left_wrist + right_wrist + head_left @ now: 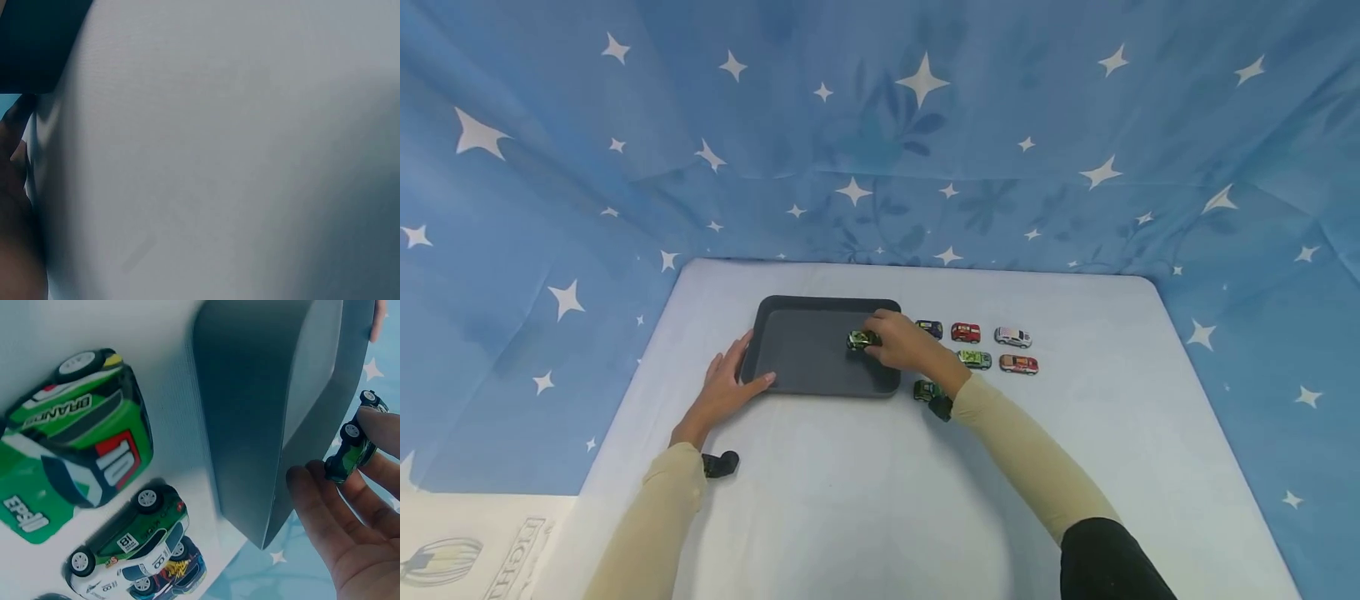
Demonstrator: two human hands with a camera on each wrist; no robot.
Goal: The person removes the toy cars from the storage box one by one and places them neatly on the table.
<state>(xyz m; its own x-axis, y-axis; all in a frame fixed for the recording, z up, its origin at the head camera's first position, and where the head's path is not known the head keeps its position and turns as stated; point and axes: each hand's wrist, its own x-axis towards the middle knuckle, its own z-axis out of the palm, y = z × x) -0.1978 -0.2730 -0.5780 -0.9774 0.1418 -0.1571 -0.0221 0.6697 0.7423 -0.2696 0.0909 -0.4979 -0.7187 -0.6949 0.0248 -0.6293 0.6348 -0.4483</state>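
My right hand (898, 340) is over the right part of a dark grey tray (797, 350). It pinches a small green and black toy car (857, 340); in the right wrist view this toy car (352, 450) sits between thumb and fingers, above the tray's rim (250, 425). At the tray's near left corner rests my left hand (722, 392), its fingers along the left side and its thumb at the front edge. The left wrist view catches just part of the left hand (15, 212) beside a dark tray corner (37, 47). Nothing else lies in the tray.
Right of the tray, on the white table (865, 500), stand several toy cars, among them a red one (966, 332), a white one (1013, 337), an orange-red one (1018, 364) and a green one (975, 359). My right forearm partly covers this group. A starry blue curtain (880, 150) hangs behind.
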